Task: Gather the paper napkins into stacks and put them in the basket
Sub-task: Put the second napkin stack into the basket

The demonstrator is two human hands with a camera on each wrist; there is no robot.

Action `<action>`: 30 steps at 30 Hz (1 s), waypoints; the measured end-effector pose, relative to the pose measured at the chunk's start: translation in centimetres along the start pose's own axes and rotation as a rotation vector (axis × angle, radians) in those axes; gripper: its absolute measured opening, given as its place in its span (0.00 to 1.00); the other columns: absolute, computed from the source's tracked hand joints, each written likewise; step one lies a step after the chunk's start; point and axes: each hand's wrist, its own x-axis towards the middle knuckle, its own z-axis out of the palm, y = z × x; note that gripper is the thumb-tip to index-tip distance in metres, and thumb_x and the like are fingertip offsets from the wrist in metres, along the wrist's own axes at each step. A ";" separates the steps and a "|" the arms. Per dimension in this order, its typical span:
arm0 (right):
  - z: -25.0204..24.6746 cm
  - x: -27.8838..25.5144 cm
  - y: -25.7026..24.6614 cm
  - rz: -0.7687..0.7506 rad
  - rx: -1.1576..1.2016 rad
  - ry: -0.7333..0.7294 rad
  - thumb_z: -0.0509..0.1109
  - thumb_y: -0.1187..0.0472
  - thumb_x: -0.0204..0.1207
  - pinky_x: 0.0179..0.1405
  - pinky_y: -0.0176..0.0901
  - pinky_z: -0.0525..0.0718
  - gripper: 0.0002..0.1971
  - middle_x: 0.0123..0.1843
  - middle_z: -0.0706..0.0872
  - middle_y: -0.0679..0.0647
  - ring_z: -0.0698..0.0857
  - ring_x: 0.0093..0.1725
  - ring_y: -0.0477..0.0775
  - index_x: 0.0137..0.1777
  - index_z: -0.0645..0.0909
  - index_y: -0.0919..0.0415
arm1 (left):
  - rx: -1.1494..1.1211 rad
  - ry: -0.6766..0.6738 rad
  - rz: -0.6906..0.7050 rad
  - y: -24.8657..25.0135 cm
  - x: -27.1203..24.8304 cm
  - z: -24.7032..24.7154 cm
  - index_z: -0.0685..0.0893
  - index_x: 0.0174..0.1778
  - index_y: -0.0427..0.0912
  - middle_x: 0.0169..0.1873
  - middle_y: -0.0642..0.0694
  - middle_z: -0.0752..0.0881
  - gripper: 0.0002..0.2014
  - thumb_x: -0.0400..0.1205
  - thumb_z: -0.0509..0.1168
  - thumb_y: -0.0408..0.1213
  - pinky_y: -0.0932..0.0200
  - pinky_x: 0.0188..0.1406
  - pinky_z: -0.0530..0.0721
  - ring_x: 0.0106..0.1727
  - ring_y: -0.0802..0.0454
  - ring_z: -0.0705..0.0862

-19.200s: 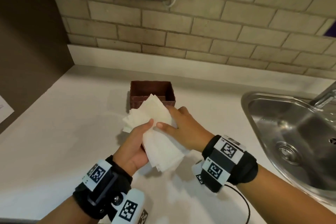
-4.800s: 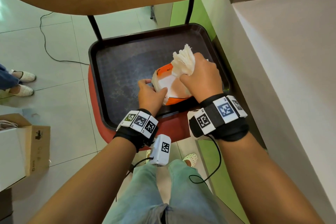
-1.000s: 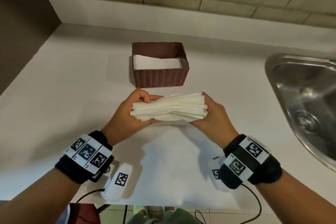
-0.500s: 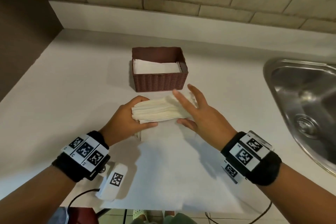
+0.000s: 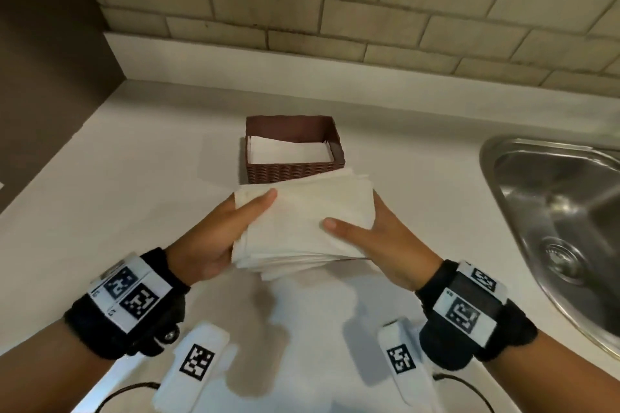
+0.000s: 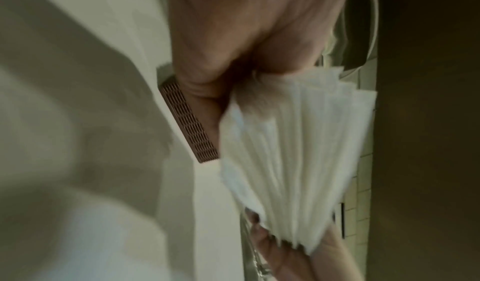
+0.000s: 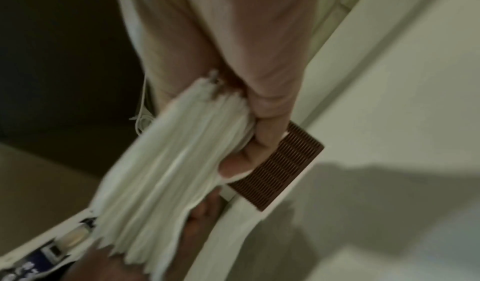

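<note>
Both hands hold one thick stack of paper napkins (image 5: 303, 228) up over the white worktop (image 5: 117, 184), just at the near side of the basket (image 5: 292, 173). The left hand (image 5: 214, 238) grips the stack's nine o'clock edge, thumb laid flat across the top sheet and fingers curled beneath. The right hand (image 5: 379, 241) grips the three o'clock edge the same way, thumb on top pointing inward, fingers wrapped under. In the left wrist view the napkin edges (image 6: 293, 152) fan out loosely and unevenly; the right wrist view shows the same ragged layers (image 7: 166, 162) with a fingertip pressed against them.

The brown woven basket sits at twelve o'clock from the stack, its far wall toward the brick-tiled backsplash (image 5: 335, 10). Flat white napkins (image 5: 288, 152) already lie inside it. A steel sink (image 5: 563, 221) is set into the worktop at three o'clock, well apart from the basket.
</note>
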 end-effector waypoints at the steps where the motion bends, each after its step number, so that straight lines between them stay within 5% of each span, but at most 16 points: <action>1: 0.2 0.2 0.2 0.023 0.024 0.021 0.79 0.51 0.64 0.69 0.50 0.79 0.38 0.68 0.82 0.47 0.82 0.67 0.47 0.74 0.67 0.49 | -0.036 -0.014 -0.041 0.3 0.0 0.1 0.78 0.68 0.45 0.63 0.46 0.86 0.21 0.80 0.57 0.47 0.59 0.58 0.85 0.63 0.50 0.84; 6: 1.6 1.1 0.5 0.052 0.010 0.197 0.76 0.48 0.68 0.67 0.53 0.81 0.34 0.64 0.83 0.46 0.83 0.62 0.46 0.72 0.67 0.52 | -0.101 0.063 -0.027 0.5 0.4 0.9 0.80 0.65 0.42 0.60 0.41 0.88 0.22 0.74 0.70 0.39 0.56 0.55 0.88 0.59 0.46 0.86; 11: 1.2 2.0 -0.2 0.250 0.194 0.205 0.76 0.40 0.63 0.64 0.55 0.81 0.51 0.71 0.79 0.50 0.82 0.64 0.53 0.81 0.51 0.52 | -0.078 0.134 0.059 0.4 0.8 1.2 0.83 0.61 0.42 0.56 0.43 0.90 0.21 0.70 0.71 0.31 0.59 0.50 0.89 0.58 0.46 0.87; 13: 1.2 2.1 -0.7 0.289 0.191 0.136 0.74 0.41 0.66 0.53 0.49 0.85 0.43 0.67 0.84 0.51 0.85 0.61 0.54 0.78 0.63 0.56 | -0.087 0.135 0.065 0.2 1.0 1.3 0.83 0.61 0.42 0.55 0.43 0.90 0.22 0.69 0.71 0.31 0.57 0.51 0.89 0.57 0.46 0.88; 15: 1.4 2.1 -1.0 0.249 0.138 0.111 0.73 0.47 0.70 0.45 0.46 0.88 0.25 0.58 0.90 0.50 0.89 0.55 0.52 0.67 0.79 0.53 | -0.047 0.155 0.070 -0.1 1.3 1.0 0.82 0.62 0.43 0.57 0.42 0.89 0.28 0.64 0.77 0.29 0.53 0.55 0.88 0.59 0.45 0.86; 18: 0.7 2.6 -1.2 0.256 0.167 0.141 0.73 0.50 0.71 0.51 0.50 0.88 0.19 0.55 0.91 0.54 0.89 0.54 0.54 0.60 0.82 0.56 | -0.055 0.120 0.057 0.2 1.6 0.1 0.80 0.65 0.43 0.61 0.40 0.86 0.33 0.61 0.78 0.30 0.49 0.59 0.86 0.63 0.42 0.84; 22: 0.3 3.4 -2.0 0.299 0.328 0.067 0.71 0.58 0.74 0.57 0.52 0.85 0.16 0.56 0.91 0.57 0.88 0.56 0.58 0.60 0.83 0.60 | -0.124 -0.041 -0.076 1.3 1.5 0.3 0.79 0.66 0.42 0.62 0.40 0.86 0.23 0.73 0.71 0.29 0.54 0.56 0.87 0.62 0.43 0.85; 27: -0.7 6.2 -4.9 0.146 0.265 0.108 0.71 0.58 0.74 0.47 0.54 0.89 0.21 0.60 0.88 0.58 0.87 0.56 0.57 0.66 0.76 0.58 | 0.082 0.182 0.014 5.1 4.1 -0.7 0.70 0.69 0.41 0.60 0.44 0.85 0.31 0.71 0.75 0.34 0.58 0.47 0.90 0.59 0.46 0.85; 30: -0.9 9.1 -5.8 0.052 0.236 0.271 0.72 0.58 0.74 0.49 0.56 0.88 0.29 0.64 0.83 0.58 0.86 0.55 0.57 0.73 0.65 0.57 | 0.115 0.368 0.045 7.4 6.3 -0.7 0.59 0.68 0.55 0.54 0.51 0.81 0.32 0.76 0.71 0.33 0.54 0.44 0.88 0.53 0.51 0.83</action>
